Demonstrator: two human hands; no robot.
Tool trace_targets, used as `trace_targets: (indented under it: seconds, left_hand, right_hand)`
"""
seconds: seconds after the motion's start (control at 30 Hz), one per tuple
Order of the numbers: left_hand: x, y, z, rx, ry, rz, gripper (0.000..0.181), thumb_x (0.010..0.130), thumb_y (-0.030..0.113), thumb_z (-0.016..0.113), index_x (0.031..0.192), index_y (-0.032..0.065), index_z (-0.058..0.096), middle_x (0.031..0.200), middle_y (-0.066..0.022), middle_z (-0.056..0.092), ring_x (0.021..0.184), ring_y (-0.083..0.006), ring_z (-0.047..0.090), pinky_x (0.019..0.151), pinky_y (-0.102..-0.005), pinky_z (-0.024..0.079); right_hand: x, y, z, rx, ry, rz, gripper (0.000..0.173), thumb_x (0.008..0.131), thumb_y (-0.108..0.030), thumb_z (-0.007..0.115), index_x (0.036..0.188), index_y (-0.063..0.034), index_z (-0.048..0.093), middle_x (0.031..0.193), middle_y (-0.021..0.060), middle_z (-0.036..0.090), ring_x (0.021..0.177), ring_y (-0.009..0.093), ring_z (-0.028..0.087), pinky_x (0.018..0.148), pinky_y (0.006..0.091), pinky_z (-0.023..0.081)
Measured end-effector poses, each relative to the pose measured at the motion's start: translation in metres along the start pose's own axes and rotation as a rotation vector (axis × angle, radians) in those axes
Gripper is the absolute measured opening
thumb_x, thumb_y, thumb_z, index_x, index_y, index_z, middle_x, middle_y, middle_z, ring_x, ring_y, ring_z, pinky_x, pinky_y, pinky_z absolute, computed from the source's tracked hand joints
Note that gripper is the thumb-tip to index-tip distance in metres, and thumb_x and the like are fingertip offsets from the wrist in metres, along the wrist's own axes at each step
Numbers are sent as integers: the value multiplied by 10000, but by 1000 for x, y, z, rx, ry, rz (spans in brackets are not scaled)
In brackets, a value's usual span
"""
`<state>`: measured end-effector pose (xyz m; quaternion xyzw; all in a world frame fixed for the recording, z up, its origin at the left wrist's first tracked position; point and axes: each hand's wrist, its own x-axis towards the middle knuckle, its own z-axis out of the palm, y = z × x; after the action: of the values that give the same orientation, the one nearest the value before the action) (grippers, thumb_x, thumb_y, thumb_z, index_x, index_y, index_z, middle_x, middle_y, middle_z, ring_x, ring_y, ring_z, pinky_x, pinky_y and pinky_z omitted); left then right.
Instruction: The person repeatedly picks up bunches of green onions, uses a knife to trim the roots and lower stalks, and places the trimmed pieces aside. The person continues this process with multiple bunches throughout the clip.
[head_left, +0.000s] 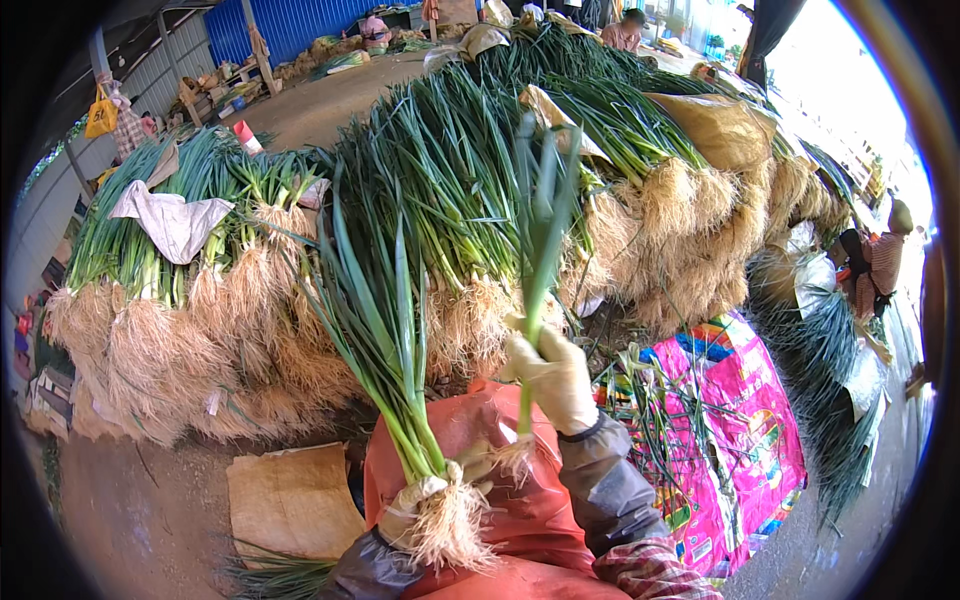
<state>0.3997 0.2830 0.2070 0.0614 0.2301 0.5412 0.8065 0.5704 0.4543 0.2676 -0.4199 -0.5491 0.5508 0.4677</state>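
Observation:
My left hand (409, 514), in a pale glove, grips a bunch of green onions (405, 420) low on the stalks, just above their shaggy roots (452, 525). The leaves of the bunch fan upward and to the left. My right hand (555, 375), gloved too, is closed around a single green onion (527, 401) held upright over the red apron (480, 450). Its roots (514, 455) hang a little above and right of the bunch's roots, and its leaf tips are blurred. In front of me stands a long heap of green onions (450, 172), roots facing me.
A pink printed plastic sack (750, 450) with loose leaves on it lies at my right. A tan sheet (292, 495) is on the floor at left, with onion leaves (277, 574) below it. Another person (877, 259) sits at the far right by more onions; others are farther back.

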Motion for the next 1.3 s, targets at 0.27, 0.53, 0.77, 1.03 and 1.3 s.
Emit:
trace_targets:
  seconds: [0.27,0.53,0.77,1.03,1.3]
  left_hand:
    - [24,-29,-13,-473,-165,68,445,870,168,609,1297,68,527,1435,-121,448,982,-196,555,813,-318,478]
    - [29,20,-1,-320,-1042,105,469,941,316,617,1339,116,469,935,27,609,776,-128,553,713,-298,448]
    - [19,49,22,-146,-332,145,324,843,218,651,1074,66,484,972,-66,511,748,-155,464,678,-299,423]
    - [35,11,5,-160,-47,1,465,847,128,621,1286,27,505,1041,-89,606,959,-222,615,818,-361,546]
    - [30,-4,-19,-85,103,-16,390,892,261,610,1201,33,543,1015,-150,631,863,-245,634,743,-338,561]
  right_hand:
    - [57,34,14,-451,42,-265,240,926,-259,627,1061,-66,678,761,96,704,615,175,658,607,319,532]
    - [182,48,37,-1036,27,-153,300,873,-381,641,890,-89,707,797,140,686,727,279,660,718,395,532]
    - [88,42,0,145,60,2,334,923,-318,645,951,15,646,760,31,624,635,99,545,578,246,469]
    - [-11,71,14,355,-301,133,248,963,-222,605,1013,16,652,838,55,690,660,146,616,626,262,510]
    - [-38,56,11,-912,32,-755,248,763,-193,733,623,-92,554,645,83,538,696,306,573,698,438,446]
